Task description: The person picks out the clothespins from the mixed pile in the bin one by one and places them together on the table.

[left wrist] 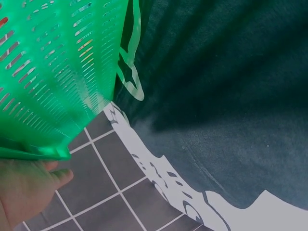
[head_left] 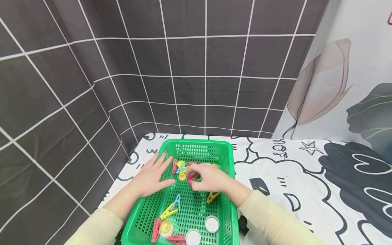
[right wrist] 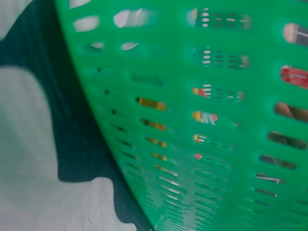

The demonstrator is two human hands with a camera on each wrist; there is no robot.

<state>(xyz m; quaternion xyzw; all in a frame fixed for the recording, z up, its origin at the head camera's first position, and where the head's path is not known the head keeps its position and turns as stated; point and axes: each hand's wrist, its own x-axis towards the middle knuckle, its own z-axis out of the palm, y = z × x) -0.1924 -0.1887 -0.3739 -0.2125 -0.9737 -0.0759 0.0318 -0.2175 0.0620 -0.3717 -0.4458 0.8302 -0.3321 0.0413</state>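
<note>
A green slotted plastic basket (head_left: 231,170) holds clothespins and bottle caps. My right hand (head_left: 211,177) is over its inside and pinches a red clothespin (head_left: 189,177) between thumb and fingers. Close by lie a yellow cap (head_left: 182,177), a blue clothespin (head_left: 182,168) and a red clothespin (head_left: 174,166). My left hand (head_left: 150,178) lies across the left rim with fingers spread and straight, holding nothing. The left wrist view shows this hand (left wrist: 29,190) against the basket rim (left wrist: 33,155). Through the slots in the right wrist view, a red clothespin (right wrist: 294,76) shows.
Nearer the front of the basket lie a yellow clothespin (head_left: 168,211), white caps (head_left: 212,224) and a red clothespin (head_left: 155,230). A black-and-white patterned cloth (head_left: 275,177) covers the surface beneath. Behind hangs a dark gridded curtain (head_left: 186,88).
</note>
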